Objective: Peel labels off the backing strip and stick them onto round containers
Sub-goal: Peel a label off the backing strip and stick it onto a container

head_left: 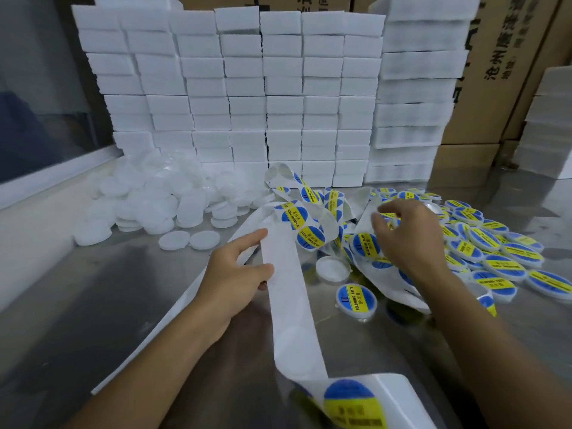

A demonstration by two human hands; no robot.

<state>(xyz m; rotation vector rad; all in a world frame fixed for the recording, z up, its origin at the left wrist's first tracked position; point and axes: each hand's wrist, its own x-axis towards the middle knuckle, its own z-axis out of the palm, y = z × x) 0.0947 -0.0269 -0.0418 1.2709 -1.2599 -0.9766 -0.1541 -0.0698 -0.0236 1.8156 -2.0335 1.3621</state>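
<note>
A: Biggest thing first: what fills the upper half of the frame?

B: A wall of stacked white blocks (266, 97), with brown cartons (495, 72) at upper right. Everything sits on a shiny metal table (108, 298).

A: And the containers?

B: A heap of plain white round containers (148, 202) at centre left, and a spread of labelled containers (492, 258) at centre right. One labelled container (356, 298) and one bare container (333, 269) lie just below centre.

A: Which step is this?

B: Peeling, I'd judge. The backing strip (288, 292) runs from bottom centre up through the middle, where blue-and-yellow labels (305, 230) remain on it. The left hand (238, 270) pinches the bare stretch between thumb and fingers. The right hand (408, 233), fingers curled, reaches among the looped strip at centre right; whether it grips a label I cannot tell.

A: Next?

B: Probably lifting a label free at its edge and pressing it centred onto the bare container.
</note>
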